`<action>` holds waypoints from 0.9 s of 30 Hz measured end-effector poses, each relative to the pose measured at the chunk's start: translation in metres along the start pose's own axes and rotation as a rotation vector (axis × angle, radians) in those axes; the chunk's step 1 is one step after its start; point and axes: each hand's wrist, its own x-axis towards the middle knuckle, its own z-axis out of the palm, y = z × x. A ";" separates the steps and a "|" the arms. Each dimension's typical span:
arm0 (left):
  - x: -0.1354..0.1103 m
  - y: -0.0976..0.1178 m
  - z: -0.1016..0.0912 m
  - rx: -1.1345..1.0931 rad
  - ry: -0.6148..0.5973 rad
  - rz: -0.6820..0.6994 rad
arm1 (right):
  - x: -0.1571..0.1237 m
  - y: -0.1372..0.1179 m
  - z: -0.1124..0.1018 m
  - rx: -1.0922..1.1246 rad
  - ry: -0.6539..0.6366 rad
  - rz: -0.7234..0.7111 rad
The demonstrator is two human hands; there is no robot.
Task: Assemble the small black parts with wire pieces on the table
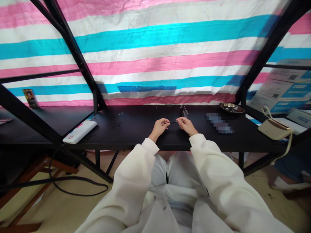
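Above the black table (pixel 136 129), my left hand (pixel 159 127) pinches one end of a thin, dark, stick-like piece (pixel 173 122). Fingers of my right hand (pixel 186 125) close on its other end, so the piece spans the gap between both hands, roughly level. Its exact kind is too small to make out. Just behind my right hand stands a small dark holder with a row of greyish knobs (pixel 185 112). Dark curled scraps (pixel 116 125) and tiny white bits (pixel 120 113) lie to the left of my hands.
A white oblong case (pixel 81 131) lies at the left. To the right are a blurred bluish object (pixel 220 123), a shiny metal dish (pixel 232 108) and a beige bag (pixel 274 128). Black frame posts (pixel 75 55) flank the table; a cable (pixel 80 193) hangs below left.
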 end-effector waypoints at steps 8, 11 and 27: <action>-0.004 0.006 0.003 -0.003 -0.059 -0.017 | -0.002 -0.001 0.006 -0.005 -0.103 0.090; -0.004 0.008 0.004 0.006 -0.077 -0.019 | 0.000 0.004 0.006 -0.005 -0.134 0.075; 0.002 0.001 0.016 0.021 -0.168 0.024 | -0.003 0.006 0.011 -0.149 -0.208 0.132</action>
